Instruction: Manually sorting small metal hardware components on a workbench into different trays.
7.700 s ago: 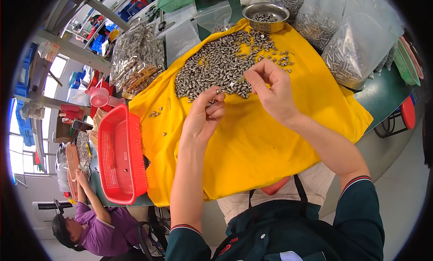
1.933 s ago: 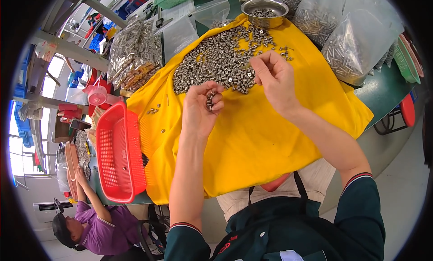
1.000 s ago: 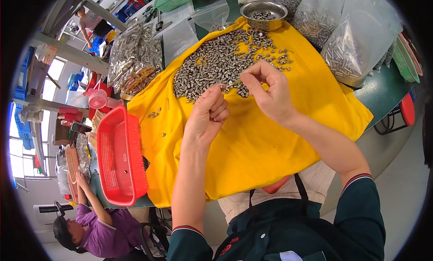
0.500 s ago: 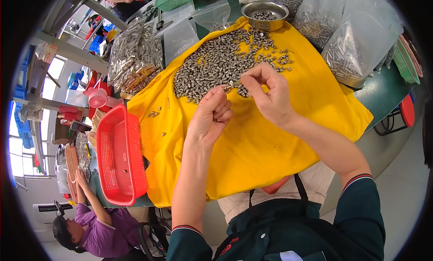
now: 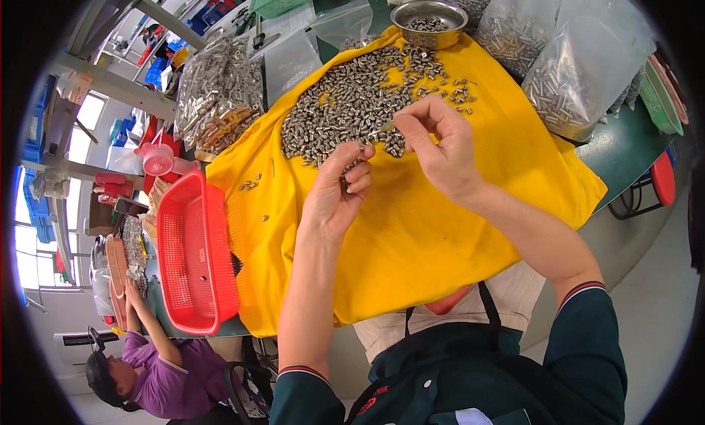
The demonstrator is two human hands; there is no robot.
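Observation:
A heap of small silver metal parts lies on a yellow cloth spread over the table. My left hand hovers at the heap's near edge, fingers curled around several of the parts. My right hand is just to its right, thumb and forefinger pinching one small part above the heap. Both forearms reach in from below over the cloth.
A steel bowl with parts stands beyond the heap. Clear bags of metal parts lie at the right and bags at the left. A red mesh basket sits left of the cloth. Another person works at lower left.
My right hand has come back from the heap with a part in its fingertips and sits close to my left hand. My left hand has stayed curled at the heap's edge.

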